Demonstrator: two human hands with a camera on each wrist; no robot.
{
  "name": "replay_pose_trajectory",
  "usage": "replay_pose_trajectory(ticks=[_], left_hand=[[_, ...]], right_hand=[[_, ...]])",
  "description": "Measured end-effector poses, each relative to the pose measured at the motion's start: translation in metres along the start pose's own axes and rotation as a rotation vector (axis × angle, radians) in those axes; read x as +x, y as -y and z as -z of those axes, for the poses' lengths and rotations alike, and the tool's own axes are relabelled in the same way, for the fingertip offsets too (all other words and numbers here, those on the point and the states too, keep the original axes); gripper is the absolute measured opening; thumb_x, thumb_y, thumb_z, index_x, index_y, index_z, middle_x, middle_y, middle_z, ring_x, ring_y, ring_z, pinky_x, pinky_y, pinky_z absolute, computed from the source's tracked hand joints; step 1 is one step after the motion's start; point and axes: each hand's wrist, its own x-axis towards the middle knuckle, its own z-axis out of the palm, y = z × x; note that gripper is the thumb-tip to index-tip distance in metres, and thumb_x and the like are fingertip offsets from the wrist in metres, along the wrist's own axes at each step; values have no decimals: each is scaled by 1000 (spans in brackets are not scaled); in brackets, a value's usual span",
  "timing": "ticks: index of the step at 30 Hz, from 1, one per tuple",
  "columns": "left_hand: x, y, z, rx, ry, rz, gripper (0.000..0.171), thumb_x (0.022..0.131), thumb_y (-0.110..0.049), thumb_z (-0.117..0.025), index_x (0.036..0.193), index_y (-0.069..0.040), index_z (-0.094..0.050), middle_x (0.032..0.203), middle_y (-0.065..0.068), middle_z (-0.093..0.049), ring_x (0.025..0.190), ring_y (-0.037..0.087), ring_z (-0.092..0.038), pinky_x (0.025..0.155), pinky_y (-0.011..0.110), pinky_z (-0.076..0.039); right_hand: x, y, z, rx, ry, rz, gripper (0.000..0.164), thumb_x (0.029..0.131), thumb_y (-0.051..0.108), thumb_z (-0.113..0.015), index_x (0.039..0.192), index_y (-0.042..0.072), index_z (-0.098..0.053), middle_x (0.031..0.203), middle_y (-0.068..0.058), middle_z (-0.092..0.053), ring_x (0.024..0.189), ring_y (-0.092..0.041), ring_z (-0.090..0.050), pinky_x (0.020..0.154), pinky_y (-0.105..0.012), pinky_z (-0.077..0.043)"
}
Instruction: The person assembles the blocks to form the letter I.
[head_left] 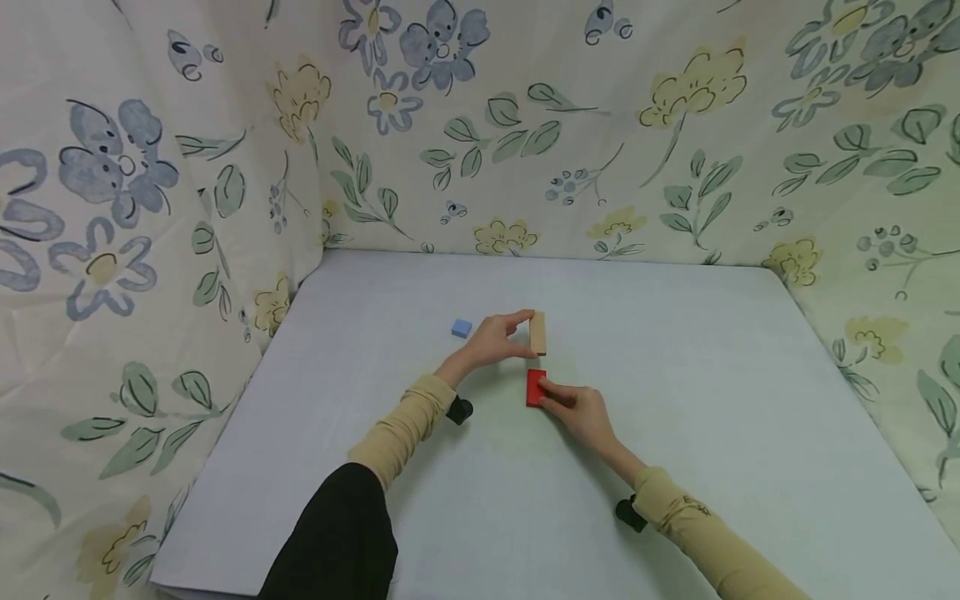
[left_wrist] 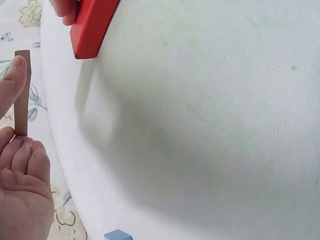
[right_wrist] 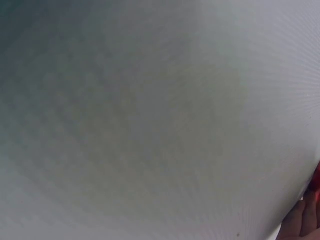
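My left hand [head_left: 491, 340] pinches a plain wooden block [head_left: 537, 333] by its two ends, thumb at one and fingertips at the other. In the left wrist view this block [left_wrist: 21, 100] stands out as a long narrow tan bar. Just nearer to me, my right hand [head_left: 585, 412] grips a red rectangular block [head_left: 534, 388] along its right side. A shadow lies on the cloth below the red block [left_wrist: 92, 30] in the left wrist view. Only fingers [right_wrist: 302, 217] and a sliver of red show at the right wrist view's corner.
A small blue block [head_left: 461, 328] lies on the white-covered table [head_left: 675, 375], left of my left hand. Flower-patterned cloth [head_left: 510, 150] hangs behind the table and along both sides. Dark wrist devices [head_left: 459, 409] sit under both forearms.
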Motion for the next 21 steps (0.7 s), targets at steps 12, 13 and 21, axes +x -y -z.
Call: replay_pose_trajectory(ticks=[12, 13, 21], left_hand=[[3, 8, -8, 52, 13, 16, 77, 78, -23, -78, 144, -12, -40, 151, 5, -39, 132, 29, -47, 107, 35, -43], [3, 8, -9, 55, 15, 15, 77, 78, -23, -78, 144, -12, -40, 151, 6, -39, 132, 29, -46, 107, 35, -43], [3, 8, -11, 68, 25, 2, 77, 79, -22, -78, 144, -10, -40, 151, 6, -39, 133, 26, -46, 107, 33, -43]], right_hand=[[0, -1, 1, 0, -8, 37, 37, 83, 12, -72, 119, 9, -67, 117, -10, -67, 109, -25, -64, 88, -30, -54], [0, -1, 0, -1, -8, 36, 37, 83, 12, -72, 119, 9, -67, 117, -10, -67, 109, -25, -64, 87, -29, -54], [0, -3, 0, -8, -8, 35, 37, 83, 13, -73, 119, 9, -67, 116, -10, -67, 109, -24, -64, 88, -30, -54]])
